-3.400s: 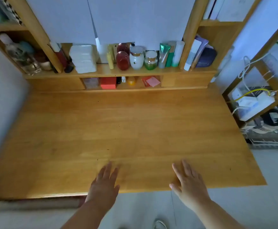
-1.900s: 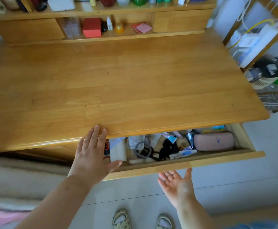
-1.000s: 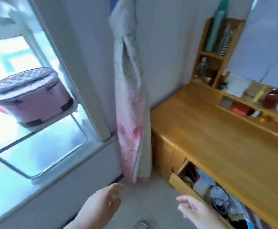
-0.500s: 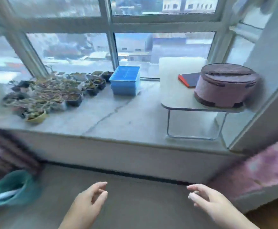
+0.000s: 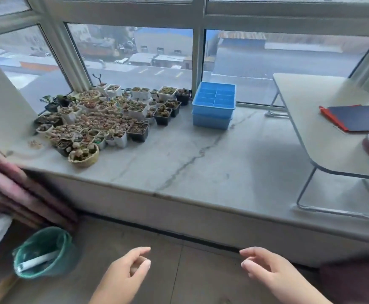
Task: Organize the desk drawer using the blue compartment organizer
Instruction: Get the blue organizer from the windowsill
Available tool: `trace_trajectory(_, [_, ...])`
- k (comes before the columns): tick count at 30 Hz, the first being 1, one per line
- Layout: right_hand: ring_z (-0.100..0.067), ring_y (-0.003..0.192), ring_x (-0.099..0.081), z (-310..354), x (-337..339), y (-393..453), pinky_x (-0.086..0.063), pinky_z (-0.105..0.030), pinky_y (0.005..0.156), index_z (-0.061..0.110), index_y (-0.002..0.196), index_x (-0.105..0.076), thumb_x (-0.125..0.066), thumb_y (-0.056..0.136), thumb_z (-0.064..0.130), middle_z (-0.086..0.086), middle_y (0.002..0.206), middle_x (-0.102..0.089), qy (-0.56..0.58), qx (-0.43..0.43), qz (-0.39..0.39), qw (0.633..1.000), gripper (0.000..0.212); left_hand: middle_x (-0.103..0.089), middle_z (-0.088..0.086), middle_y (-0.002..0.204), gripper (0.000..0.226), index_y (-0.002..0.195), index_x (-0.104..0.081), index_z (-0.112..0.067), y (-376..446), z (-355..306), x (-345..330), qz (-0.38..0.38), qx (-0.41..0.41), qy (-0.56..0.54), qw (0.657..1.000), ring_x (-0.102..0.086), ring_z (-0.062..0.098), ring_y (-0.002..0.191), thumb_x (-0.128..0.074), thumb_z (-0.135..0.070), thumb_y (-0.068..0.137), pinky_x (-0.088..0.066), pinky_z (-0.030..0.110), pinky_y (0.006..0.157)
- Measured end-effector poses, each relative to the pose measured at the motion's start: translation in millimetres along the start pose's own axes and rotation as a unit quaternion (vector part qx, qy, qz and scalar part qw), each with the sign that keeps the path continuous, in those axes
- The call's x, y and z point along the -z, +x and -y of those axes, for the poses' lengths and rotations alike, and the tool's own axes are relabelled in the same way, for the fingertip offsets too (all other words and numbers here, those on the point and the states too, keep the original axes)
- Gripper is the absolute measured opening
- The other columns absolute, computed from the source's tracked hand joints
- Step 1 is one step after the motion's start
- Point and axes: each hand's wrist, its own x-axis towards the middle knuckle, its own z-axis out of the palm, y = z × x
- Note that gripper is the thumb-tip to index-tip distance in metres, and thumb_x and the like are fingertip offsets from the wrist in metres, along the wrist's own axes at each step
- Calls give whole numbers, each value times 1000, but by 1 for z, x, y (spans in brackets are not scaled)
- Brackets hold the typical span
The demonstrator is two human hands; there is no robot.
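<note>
The pinkish round thing at the right edge is cut off, maybe a bag, and whatever white strip sits in the green bin [image 5: 44,253] is too blurry to read. The blue compartment organizer [image 5: 214,104] sits on the marble windowsill [image 5: 201,163] against the window, just right of the succulent pots [image 5: 111,116] and left of the folding table [image 5: 324,137]. Both the left hand [image 5: 124,275] and right hand [image 5: 269,270] hover low over the floor, well short of the organizer, fingers loosely curled and holding nothing.
</note>
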Motion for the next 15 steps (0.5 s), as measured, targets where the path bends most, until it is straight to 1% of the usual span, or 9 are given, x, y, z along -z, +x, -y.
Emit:
trace_trajectory(2, [1,78,-68,-6,17,22,-48,-12,79,34,100,-65,-63,89,26,8,90,-73,17,-15,-21,1000,14,-66,-24,89,28,97,-61,-54,33,-16,-3,26,-19,1,999,-67,6,75,-64,-29,85,-56,31,74])
trace_trajectory(4, [-1,74,-68,-11,29,49,-47,-12,74,32,99,-65,-63,89,26,6,90,-73,19,-32,-17,999,13,-66,-25,90,27,99,-62,-51,66,-35,-6,34,-37,6,999,-66,5,76,-64,-28,85,-55,29,75])
trace_trajectory(7, [2,72,-66,-4,47,96,-48,-11,74,31,98,-65,-63,88,29,5,88,-73,20,-43,8,999,11,-67,-21,89,25,97,-63,-50,112,-71,-1,34,-39,12,999,-65,6,71,-65,-27,85,-55,26,74])
trace_trajectory(9, [5,73,-65,11,62,130,-48,-12,79,33,95,-65,-65,86,31,8,85,-72,13,-30,10,999,9,-67,-22,87,27,94,-62,-52,144,-94,4,31,-53,33,998,-61,3,65,-65,-27,84,-53,20,72])
trace_trajectory(10, [5,73,-64,20,71,148,-48,-13,79,33,95,-65,-65,87,31,9,83,-71,18,-21,8,1000,9,-67,-19,86,27,93,-62,-51,160,-105,5,28,-65,40,997,-60,2,63,-66,-26,85,-52,18,71])
trace_trajectory(12, [1,73,-65,42,92,184,-48,-12,72,31,96,-64,-63,89,28,10,83,-69,30,-3,-6,1000,8,-68,-9,85,27,95,-62,-46,193,-128,6,28,-78,35,996,-59,3,62,-65,-21,86,-50,18,68])
trace_trajectory(14, [-5,72,-65,64,110,214,-46,-12,65,30,99,-63,-61,90,26,7,87,-69,54,14,-41,998,10,-67,-5,87,26,97,-63,-43,225,-145,5,32,-79,17,996,-60,7,63,-65,-19,87,-50,21,64])
trace_trajectory(15, [-7,73,-65,73,117,226,-47,-13,66,31,99,-64,-61,90,27,6,88,-69,69,20,-60,996,11,-67,-5,88,26,97,-63,-42,241,-151,5,33,-81,11,996,-62,9,65,-65,-19,87,-51,23,63])
